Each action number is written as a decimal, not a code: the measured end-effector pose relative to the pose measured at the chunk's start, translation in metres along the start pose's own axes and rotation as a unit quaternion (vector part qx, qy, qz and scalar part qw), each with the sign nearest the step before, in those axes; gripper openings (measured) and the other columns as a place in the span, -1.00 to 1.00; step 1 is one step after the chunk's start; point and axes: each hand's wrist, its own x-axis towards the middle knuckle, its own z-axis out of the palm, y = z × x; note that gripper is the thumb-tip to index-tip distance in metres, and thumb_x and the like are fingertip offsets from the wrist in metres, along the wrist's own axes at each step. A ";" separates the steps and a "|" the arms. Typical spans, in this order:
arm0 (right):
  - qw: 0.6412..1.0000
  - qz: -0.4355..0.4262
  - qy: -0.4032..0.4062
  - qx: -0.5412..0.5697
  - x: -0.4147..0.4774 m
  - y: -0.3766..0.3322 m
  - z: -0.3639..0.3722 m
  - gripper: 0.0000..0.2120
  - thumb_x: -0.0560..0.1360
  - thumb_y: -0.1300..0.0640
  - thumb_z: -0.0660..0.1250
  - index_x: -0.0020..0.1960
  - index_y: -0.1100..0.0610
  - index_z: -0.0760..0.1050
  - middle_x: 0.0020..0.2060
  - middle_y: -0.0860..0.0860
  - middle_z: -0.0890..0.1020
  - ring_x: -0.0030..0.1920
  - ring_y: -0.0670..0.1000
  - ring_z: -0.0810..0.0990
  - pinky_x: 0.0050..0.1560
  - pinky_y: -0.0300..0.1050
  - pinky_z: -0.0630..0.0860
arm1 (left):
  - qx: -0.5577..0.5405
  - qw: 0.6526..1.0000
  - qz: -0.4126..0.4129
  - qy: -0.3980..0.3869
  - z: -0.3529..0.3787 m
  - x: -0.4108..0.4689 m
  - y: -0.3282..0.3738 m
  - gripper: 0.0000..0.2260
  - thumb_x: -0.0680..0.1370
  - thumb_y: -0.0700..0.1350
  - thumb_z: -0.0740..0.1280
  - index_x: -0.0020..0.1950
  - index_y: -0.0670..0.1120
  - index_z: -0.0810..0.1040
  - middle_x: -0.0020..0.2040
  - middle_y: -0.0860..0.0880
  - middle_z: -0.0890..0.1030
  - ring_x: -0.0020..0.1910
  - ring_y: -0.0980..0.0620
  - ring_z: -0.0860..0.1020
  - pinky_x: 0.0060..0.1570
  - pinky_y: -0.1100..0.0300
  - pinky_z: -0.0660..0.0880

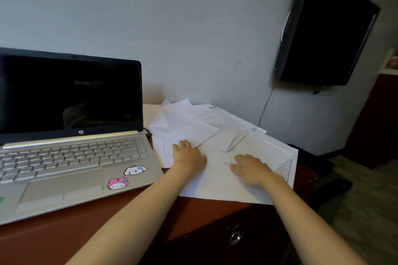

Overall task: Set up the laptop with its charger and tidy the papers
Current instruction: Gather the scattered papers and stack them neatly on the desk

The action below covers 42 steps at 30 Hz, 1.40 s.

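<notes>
Reddish-brown desk [120, 219] against pale wall [193, 28], with dark monitor [323, 28] mounted on wall at upper right, thin cable [266, 105] hanging below. On left of desk, open silver laptop [71, 157], screen black, two cartoon stickers [127, 176] on palm rest. Just beside on right, untidy heap of papers [204, 122], many sheets overlapping, reaching desk corner. Left hand [187, 155] flat on heap near laptop, fingers spread, holding nothing. Right hand [249, 168] also flat and wide on large front sheet. Small plug [147, 132] at laptop hinge, partly hidden by papers. Metal drawer handle [235, 236] below desk edge.
</notes>
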 end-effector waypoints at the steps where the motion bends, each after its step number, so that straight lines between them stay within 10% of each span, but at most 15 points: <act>1: 1.000 -0.003 0.005 0.005 0.002 -0.001 0.001 -0.54 0.62 -0.12 -0.04 0.43 0.08 0.22 0.38 0.10 0.31 0.36 0.14 0.29 0.28 0.01 0.25 | -0.001 1.000 -0.009 0.000 0.001 0.003 0.002 -0.52 0.63 0.06 -0.08 0.48 -0.14 0.24 0.49 -0.22 0.12 0.47 -0.18 0.09 0.42 -0.06 0.05; 8: 0.989 0.016 0.051 0.136 0.027 -0.012 0.007 -0.61 0.60 -0.07 0.01 0.30 0.08 0.41 0.26 0.10 0.45 0.23 0.13 0.42 0.27 0.01 0.33 | -0.069 0.996 -0.002 0.063 0.011 0.009 0.001 -0.64 0.61 -0.02 -0.01 0.32 -0.10 0.40 0.26 -0.14 0.38 0.27 -0.13 0.34 0.24 0.02 0.24; 17: 0.874 0.181 0.154 0.423 0.061 -0.035 -0.001 -0.64 0.54 -0.08 0.18 0.07 0.19 0.53 0.13 0.17 0.57 0.16 0.20 0.49 0.19 -0.03 0.35 | -0.113 0.991 0.045 0.057 0.014 0.014 -0.004 -0.62 0.62 -0.02 -0.01 0.42 0.00 0.33 0.52 -0.19 0.05 0.50 -0.15 0.03 0.43 -0.08 -0.02; 25: 0.871 0.218 0.245 0.366 0.072 -0.042 0.013 -0.68 0.46 0.04 0.23 -0.43 0.12 0.30 -0.35 0.01 0.49 -0.10 0.15 0.45 -0.03 -0.07 0.23 | -0.113 0.991 -0.009 0.069 0.017 0.022 -0.008 -0.60 0.61 -0.05 0.01 0.43 -0.14 0.25 0.36 -0.11 0.29 0.35 -0.08 0.27 0.30 0.00 0.19; 31: 0.703 0.182 0.315 0.611 0.054 -0.038 0.011 -0.77 0.42 0.19 0.28 -0.35 0.21 0.30 -0.42 0.05 0.34 -0.30 0.04 0.27 -0.36 -0.13 0.17 | -0.128 0.979 0.028 0.157 0.004 0.018 -0.009 -0.70 0.53 -0.28 0.12 0.26 -0.16 0.34 0.22 -0.06 0.43 0.18 -0.11 0.45 0.09 0.10 0.29; 34: 0.649 0.185 0.295 0.676 0.045 -0.035 0.010 -0.77 0.34 0.22 0.27 -0.41 0.14 0.24 -0.41 0.07 0.35 -0.30 0.06 0.32 -0.29 -0.15 0.27 | -0.170 0.968 0.056 0.176 0.000 0.016 -0.010 -0.82 0.49 -0.30 0.17 0.07 -0.14 0.38 0.08 -0.06 0.49 0.02 -0.13 0.47 -0.13 0.14 0.28; 37: 0.677 0.180 0.218 0.680 0.035 -0.025 0.006 -0.86 0.34 0.26 0.23 -0.37 0.17 0.33 -0.36 0.12 0.46 -0.35 0.12 0.46 -0.28 -0.07 0.54 | -0.227 0.953 0.060 0.194 0.001 0.014 -0.014 -0.87 0.46 -0.31 0.19 -0.11 -0.10 0.31 -0.17 -0.07 0.46 -0.18 -0.07 0.34 -0.24 0.16 0.27; 42: 0.658 0.156 0.088 0.732 0.020 -0.005 -0.006 -0.94 0.48 0.46 0.23 -0.08 0.37 0.42 -0.21 0.15 0.49 -0.27 0.16 0.54 -0.48 -0.15 0.60 | -0.277 0.938 0.105 0.177 -0.003 0.007 -0.013 -0.69 0.39 -0.16 0.16 0.08 -0.16 0.51 -0.22 -0.05 0.49 -0.14 -0.13 0.39 -0.22 0.18 0.29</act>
